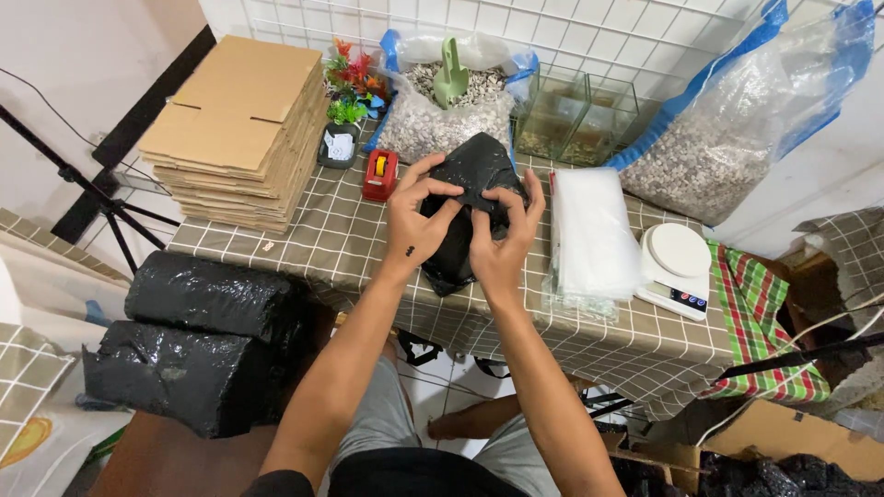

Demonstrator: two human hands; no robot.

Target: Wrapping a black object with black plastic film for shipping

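The black bag (474,198) is being held up over the checked table (350,244), between both hands. The left hand (416,216) is pinching its crinkled top, and the right hand (502,244) is gripping the fold beside it. Keeping the thin, glossy plastic taut should be helping the fold hold. Further right, a stack of clear bags (594,235) is lying flat beside a white scale (677,258).

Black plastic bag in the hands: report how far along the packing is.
Done: two black-wrapped bundles lie at the left. In hand: left hand and right hand pinch the top of a filled black plastic bag above the table. Left: flat cardboard boxes remain unfolded; the red tape dispenser sits untouched.
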